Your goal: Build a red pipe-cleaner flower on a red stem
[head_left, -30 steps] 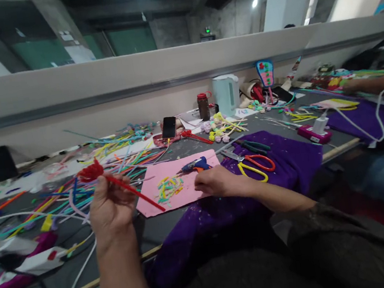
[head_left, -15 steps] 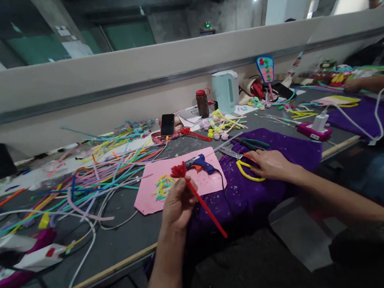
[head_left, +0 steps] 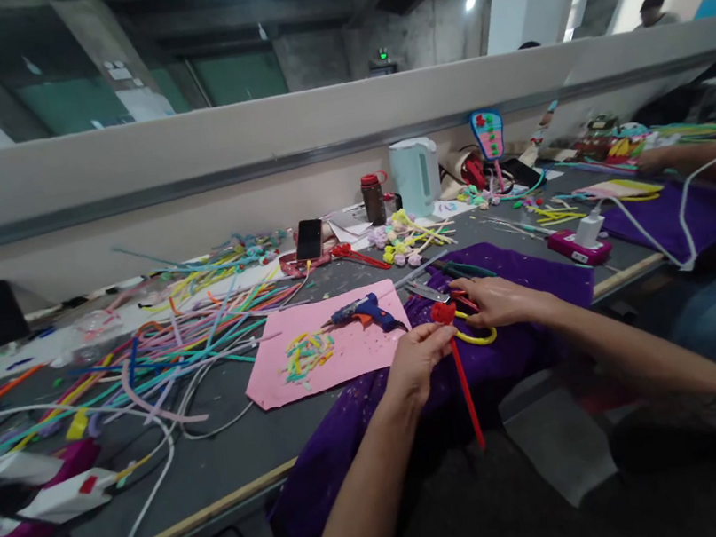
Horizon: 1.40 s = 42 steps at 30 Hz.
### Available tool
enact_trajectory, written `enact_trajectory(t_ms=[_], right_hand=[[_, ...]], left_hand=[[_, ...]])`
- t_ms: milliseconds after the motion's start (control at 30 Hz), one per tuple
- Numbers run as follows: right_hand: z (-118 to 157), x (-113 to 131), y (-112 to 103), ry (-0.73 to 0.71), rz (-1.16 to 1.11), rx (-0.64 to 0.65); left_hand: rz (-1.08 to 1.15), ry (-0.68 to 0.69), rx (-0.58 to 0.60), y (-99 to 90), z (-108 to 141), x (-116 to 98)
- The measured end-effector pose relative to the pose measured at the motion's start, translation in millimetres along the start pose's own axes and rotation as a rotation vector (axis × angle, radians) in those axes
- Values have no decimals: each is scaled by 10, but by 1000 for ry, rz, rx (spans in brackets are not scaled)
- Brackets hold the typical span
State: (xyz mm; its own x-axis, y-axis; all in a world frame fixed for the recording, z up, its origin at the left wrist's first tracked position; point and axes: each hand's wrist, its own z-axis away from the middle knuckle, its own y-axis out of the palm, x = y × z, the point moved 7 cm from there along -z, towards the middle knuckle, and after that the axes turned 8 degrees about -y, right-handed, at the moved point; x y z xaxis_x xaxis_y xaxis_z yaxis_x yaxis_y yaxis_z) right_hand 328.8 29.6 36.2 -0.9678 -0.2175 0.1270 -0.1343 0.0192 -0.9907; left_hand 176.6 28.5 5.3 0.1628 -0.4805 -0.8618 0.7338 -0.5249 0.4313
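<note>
My left hand (head_left: 418, 358) is closed on a red fuzzy-stem flower (head_left: 466, 391), pinching it just below its bunched head, with the stem hanging down. Close by on the right, my right hand (head_left: 497, 300) has its fingers closed around the red-and-yellow handles of a pair of scissors (head_left: 479, 336). The scissors' metal blades point left, and the flower head overlaps part of them in view. Beneath both hands is a purple cloth (head_left: 519, 267). Dark green-handled pliers (head_left: 469, 270) lie just behind the scissors.
A blue glue gun (head_left: 364, 311) and small cut stem pieces (head_left: 308, 357) lie on a pink sheet (head_left: 267, 381). Loose coloured stems (head_left: 205, 327) spread leftward. Behind stand a bottle (head_left: 373, 201) and a kettle (head_left: 416, 179). Another person's arm (head_left: 691, 156) reaches in at right.
My left hand has moved right with the red flower, from over the pink sheet to beside the scissors. My right hand has drawn its fingers in around the scissors' handles.
</note>
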Motion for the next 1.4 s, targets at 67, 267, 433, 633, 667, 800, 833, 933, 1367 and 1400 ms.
enact_trajectory(t_ms=[67, 267, 433, 633, 667, 800, 833, 933, 1367, 1400], right_hand=[[-11, 14, 3, -11, 35, 24], [-62, -227, -102, 136, -89, 32], [53, -487, -157, 148, -546, -90], [334, -333, -378, -11, -968, -568], [366, -248, -393, -48, -1061, -636], [276, 227, -251, -143, -1341, -543], [232, 336, -215, -149, -1379, -521], [91, 633, -159, -182, -1446, -513], [-396, 1520, -98, -342, -981, -354], [-418, 1535, -97, -333, -943, -349]], left_hand=[[-42, 5, -17, -2, -47, 69], [-105, 40, -20, -48, -37, 81], [-137, 49, -35, -59, -46, 94], [-20, 33, -5, -57, -11, 58], [16, 35, -3, -73, 22, 16], [-13, 140, -100, -290, 261, -325], [-47, 187, -147, -377, 345, -434], [-94, 337, -240, -632, 611, -723], [-4, 480, -343, -1398, 883, -864], [12, 479, -345, -1420, 871, -840]])
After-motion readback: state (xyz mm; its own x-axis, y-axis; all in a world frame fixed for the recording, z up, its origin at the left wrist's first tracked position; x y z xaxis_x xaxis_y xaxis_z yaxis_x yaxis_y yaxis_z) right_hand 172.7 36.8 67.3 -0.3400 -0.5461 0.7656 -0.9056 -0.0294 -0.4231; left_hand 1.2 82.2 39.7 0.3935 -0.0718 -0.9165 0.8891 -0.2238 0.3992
